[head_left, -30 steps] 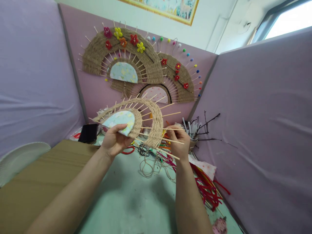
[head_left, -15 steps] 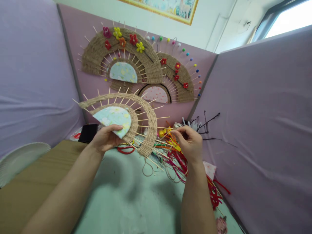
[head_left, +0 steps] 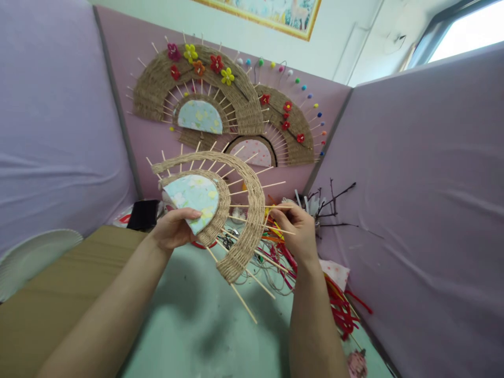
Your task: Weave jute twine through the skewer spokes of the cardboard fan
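Observation:
My left hand (head_left: 175, 228) grips a half-round woven fan (head_left: 255, 210), thumb on the pale blue floral fabric (head_left: 195, 199) at its centre and fingers underneath. Thin wooden sticks (head_left: 273, 185) radiate through an inner and an outer band of tan twine, and their ends stick out past the outer band. On the fan's right side, my right hand (head_left: 297, 226) is closed in a pinch at the outer band, among the stick ends. What lies between its fingertips is too small and hidden to make out.
Two finished woven fans (head_left: 240, 107) with felt flowers and pompoms stand against the pink partition (head_left: 118, 31) behind. Coloured pipe cleaners (head_left: 344, 315), loose cord and dark twigs (head_left: 334, 202) lie to the right on the pale green table (head_left: 173, 336). A black object (head_left: 142, 214) and white plate (head_left: 39, 257) are left.
The fan has moved a little to the right and turned clockwise, its lower end swinging down nearer me. My right hand has shifted slightly left, closer to the outer band.

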Motion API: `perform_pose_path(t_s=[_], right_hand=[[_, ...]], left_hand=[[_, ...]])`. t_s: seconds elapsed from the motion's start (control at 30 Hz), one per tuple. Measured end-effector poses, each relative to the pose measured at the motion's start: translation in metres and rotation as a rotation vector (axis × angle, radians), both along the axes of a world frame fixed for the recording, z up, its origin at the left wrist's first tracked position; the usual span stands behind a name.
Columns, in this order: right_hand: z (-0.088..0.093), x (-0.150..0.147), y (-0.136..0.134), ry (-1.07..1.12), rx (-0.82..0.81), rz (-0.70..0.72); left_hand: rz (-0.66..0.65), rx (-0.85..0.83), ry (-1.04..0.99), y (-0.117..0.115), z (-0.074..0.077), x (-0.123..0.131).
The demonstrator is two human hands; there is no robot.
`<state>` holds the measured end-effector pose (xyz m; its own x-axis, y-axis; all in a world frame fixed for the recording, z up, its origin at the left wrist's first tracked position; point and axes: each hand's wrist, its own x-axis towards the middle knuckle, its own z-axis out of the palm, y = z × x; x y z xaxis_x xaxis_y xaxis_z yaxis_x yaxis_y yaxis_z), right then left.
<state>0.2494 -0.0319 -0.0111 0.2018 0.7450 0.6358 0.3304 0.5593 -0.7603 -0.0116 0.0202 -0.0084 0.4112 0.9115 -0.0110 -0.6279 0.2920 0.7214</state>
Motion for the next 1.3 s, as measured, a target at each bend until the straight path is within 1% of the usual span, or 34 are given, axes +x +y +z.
perform_pose_path(t_s=[0.13,0.3,0.5,0.57,0.7,0.9,1.0,1.1,1.2,1.3], right_hand=[[-0.002,-0.005,0.003,-0.007,-0.031,0.035],[-0.005,0.001,0.003,0.005,-0.015,0.023],[-0.004,0.003,0.003,-0.131,-0.002,-0.019],[-0.003,0.002,0.002,-0.165,0.003,-0.035],[-0.003,0.003,0.001,-0.195,-0.012,-0.061],[-0.002,0.01,-0.004,-0.211,-0.018,-0.033],[0.004,0.013,-0.011,-0.255,-0.018,-0.025],[0.011,0.016,-0.02,-0.303,-0.021,-0.04],[0.015,0.018,-0.027,-0.325,-0.04,-0.056],[0.015,0.02,-0.03,-0.303,-0.075,-0.043]], left_hand=[[-0.038,0.018,0.055,-0.003,0.0,0.005],[-0.031,0.109,0.056,0.004,-0.006,-0.002],[-0.14,0.205,0.247,0.016,-0.018,-0.014],[-0.12,0.252,0.292,0.017,-0.019,-0.016],[-0.03,0.308,0.323,0.016,-0.018,-0.019],[0.007,0.289,0.362,0.019,-0.015,-0.025],[0.017,0.263,0.403,0.021,-0.016,-0.028],[0.016,0.264,0.401,0.02,-0.018,-0.03],[-0.023,0.266,0.402,0.019,-0.023,-0.034],[-0.119,0.262,0.435,0.019,-0.029,-0.038]])
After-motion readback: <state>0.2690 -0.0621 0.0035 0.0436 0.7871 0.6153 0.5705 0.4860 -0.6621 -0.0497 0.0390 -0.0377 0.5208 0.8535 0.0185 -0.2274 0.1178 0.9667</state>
